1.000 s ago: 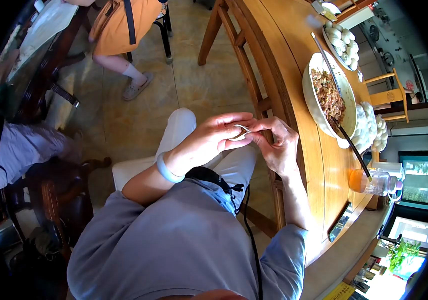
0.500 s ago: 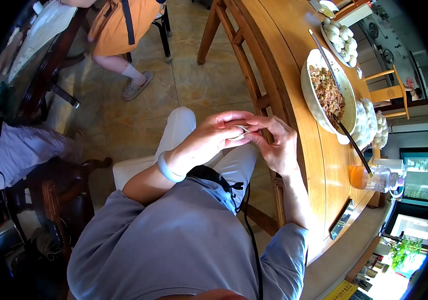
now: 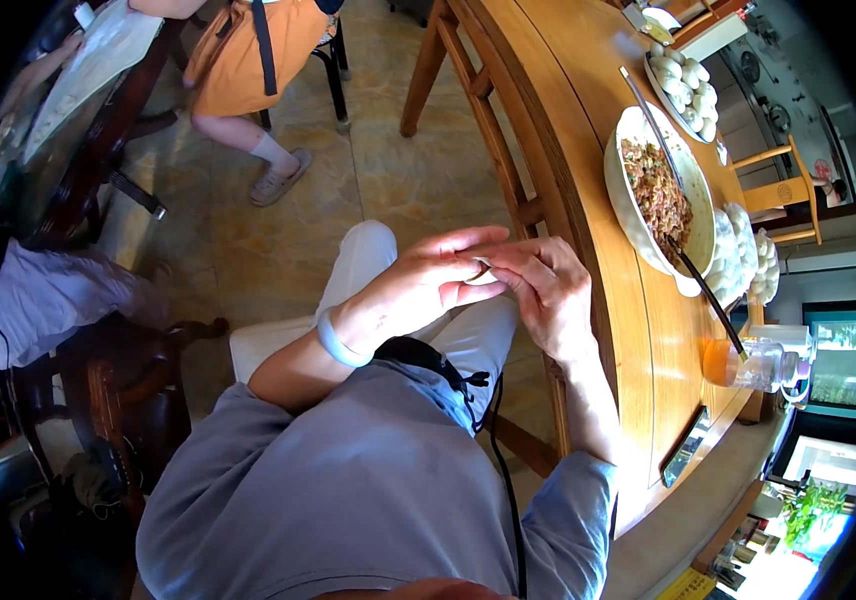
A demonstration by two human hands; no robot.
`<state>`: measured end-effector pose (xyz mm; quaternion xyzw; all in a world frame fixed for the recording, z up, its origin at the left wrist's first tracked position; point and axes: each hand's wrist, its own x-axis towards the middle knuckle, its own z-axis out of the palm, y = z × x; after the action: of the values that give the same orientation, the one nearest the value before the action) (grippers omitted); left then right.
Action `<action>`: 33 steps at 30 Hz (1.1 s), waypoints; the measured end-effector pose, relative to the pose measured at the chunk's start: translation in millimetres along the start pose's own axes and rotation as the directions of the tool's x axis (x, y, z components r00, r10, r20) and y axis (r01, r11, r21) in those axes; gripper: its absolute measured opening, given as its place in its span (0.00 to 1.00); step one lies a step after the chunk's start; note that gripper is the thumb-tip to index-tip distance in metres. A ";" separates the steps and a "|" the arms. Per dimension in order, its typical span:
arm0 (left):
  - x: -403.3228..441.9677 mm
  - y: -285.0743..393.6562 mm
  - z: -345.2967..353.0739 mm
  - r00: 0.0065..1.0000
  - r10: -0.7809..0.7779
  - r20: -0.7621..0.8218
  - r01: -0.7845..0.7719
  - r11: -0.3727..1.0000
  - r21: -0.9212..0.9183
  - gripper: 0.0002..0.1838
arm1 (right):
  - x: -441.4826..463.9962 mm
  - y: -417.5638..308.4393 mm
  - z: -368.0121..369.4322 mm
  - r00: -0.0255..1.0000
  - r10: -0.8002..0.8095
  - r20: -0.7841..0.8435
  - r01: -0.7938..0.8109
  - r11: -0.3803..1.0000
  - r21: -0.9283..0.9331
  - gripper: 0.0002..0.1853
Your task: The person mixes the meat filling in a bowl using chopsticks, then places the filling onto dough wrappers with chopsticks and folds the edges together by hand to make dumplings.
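My left hand (image 3: 426, 280), with a pale band on its wrist, cups a small white dough wrapper (image 3: 483, 272) above my lap. The fingers of my right hand (image 3: 551, 295) pinch the wrapper's edge from the other side, and they hide much of it. Whatever lies inside the wrapper is too small to make out. On the table to the right, a white bowl (image 3: 625, 205) contains reddish minced filling (image 3: 658, 192). One pair of dark chopsticks (image 3: 705, 284) appears to lie across the bowl, partly in the filling.
The wooden table (image 3: 638, 385) bears a plate of round white pieces (image 3: 683, 88), bagged white items (image 3: 733, 250), a jar (image 3: 748, 365) and a phone (image 3: 685, 446). A wooden chair (image 3: 508, 150) stands against its edge. A person in orange (image 3: 253, 65) is at upper left, beside another table (image 3: 98, 60).
My right fingers have shifted and closed further over the wrapper, so less of it shows. The view has moved slightly. The person in orange has shifted a little.
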<state>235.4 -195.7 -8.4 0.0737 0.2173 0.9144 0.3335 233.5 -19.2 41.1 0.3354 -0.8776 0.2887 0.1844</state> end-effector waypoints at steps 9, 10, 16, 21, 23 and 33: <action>2.9 -2.9 1.0 1.000 -0.001 0.016 0.001 0.999 -0.045 0.26 | 5.7 -2.8 -4.0 0.999 -0.041 0.032 0.041 0.999 -0.020 0.08; 3.8 -3.0 -0.9 1.000 0.000 0.029 0.002 0.999 -0.052 0.27 | 7.1 -2.0 -5.3 0.998 -0.048 0.048 0.047 0.998 0.032 0.09; 5.0 -1.9 -1.4 0.998 -0.008 0.069 0.011 0.999 -0.049 0.27 | 11.0 -11.4 -8.2 0.987 0.101 0.121 -0.112 0.990 0.086 0.12; 4.9 -1.5 0.2 0.999 -0.023 0.023 0.023 1.000 0.004 0.27 | 10.6 -5.5 -2.7 0.997 0.019 0.080 -0.022 0.999 0.039 0.08; 5.4 -1.3 -0.1 0.999 -0.032 0.034 0.033 0.999 -0.003 0.27 | 11.8 -6.0 -1.9 0.998 -0.026 0.062 0.026 1.000 0.002 0.06; 2.5 4.9 4.4 0.998 0.002 0.059 -0.002 1.000 0.004 0.27 | 11.9 -6.2 -5.6 0.995 0.086 0.044 -0.090 0.991 0.097 0.12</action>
<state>231.9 -195.8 -2.3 0.1015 0.2092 0.9117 0.3387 230.1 -25.2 53.9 0.3108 -0.8796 0.3329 0.1371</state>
